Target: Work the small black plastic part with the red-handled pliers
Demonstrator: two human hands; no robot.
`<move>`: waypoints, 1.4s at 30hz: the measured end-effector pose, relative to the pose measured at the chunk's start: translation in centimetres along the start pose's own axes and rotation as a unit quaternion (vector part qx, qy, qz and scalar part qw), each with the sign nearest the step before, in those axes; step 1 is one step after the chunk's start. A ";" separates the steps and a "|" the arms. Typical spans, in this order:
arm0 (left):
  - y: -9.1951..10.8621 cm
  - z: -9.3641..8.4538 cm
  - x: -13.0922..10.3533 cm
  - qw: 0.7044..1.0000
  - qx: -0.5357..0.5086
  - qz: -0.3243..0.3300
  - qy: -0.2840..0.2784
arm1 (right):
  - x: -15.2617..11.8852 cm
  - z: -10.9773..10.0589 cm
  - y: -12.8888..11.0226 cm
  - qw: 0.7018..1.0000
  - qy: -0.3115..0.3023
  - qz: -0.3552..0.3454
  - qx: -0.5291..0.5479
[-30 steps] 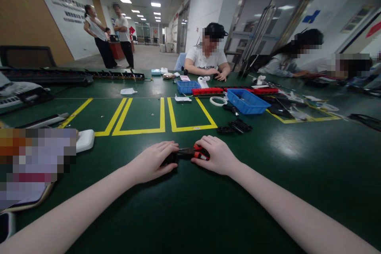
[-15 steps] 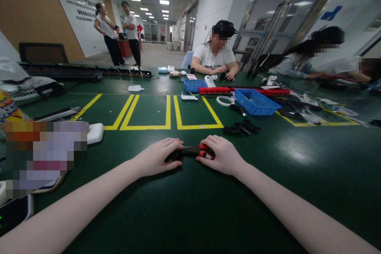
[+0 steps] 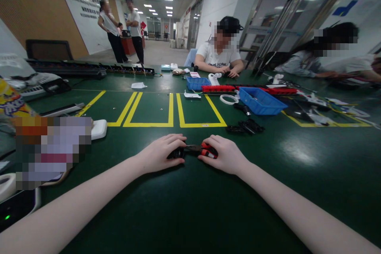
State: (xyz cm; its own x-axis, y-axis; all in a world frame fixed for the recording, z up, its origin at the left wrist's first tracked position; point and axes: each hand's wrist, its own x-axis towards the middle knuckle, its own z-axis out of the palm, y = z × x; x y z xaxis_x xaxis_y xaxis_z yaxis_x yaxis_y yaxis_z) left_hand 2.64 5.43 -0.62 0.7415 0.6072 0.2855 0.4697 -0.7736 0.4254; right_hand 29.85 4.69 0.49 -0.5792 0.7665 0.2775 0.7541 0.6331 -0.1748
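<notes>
Red-and-black handled pliers (image 3: 195,148) point leftward, low over the green table (image 3: 193,206). Wrapped round their handles is my right hand (image 3: 228,154), closed. My left hand (image 3: 163,152) is closed on a small black part (image 3: 177,153), mostly covered by the fingers, so its exact kind does not show. The tips of the pliers reach this black part; whether they bite on it I cannot make out. Beyond my right hand lies a pile of black parts (image 3: 245,127).
Blue bins (image 3: 262,101) and a red strip (image 3: 218,88) lie behind the black pile. A white roll of tape (image 3: 228,99) is beside them. Yellow tape (image 3: 149,124) marks the table. Left are a phone-like device (image 3: 20,206) and a white case (image 3: 99,129). A person (image 3: 220,53) sits opposite.
The whole view has shifted slightly, so things appear a little further right. Both hands keep their hold, with the pliers' tips still at the black part.
</notes>
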 end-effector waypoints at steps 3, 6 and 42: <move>-0.1 0.0 0.0 1.000 0.011 0.003 0.002 | 0.0 0.0 0.0 1.000 -0.002 -0.001 -0.002; -0.1 0.0 -0.1 1.000 0.016 0.003 0.002 | 0.0 0.0 -0.1 1.000 -0.002 -0.002 -0.007; -0.3 0.2 0.1 0.999 -0.033 0.001 0.022 | 0.0 0.1 0.3 0.999 0.003 -0.034 -0.016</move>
State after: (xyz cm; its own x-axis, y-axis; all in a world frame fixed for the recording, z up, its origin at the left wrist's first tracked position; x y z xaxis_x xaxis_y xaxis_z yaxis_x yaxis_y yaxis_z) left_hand 2.66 5.62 -0.88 0.7198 0.6146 0.3229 0.4353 -0.7619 0.4797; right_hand 30.07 4.90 0.35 -0.6279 0.7205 0.2941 0.7224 0.6802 -0.1241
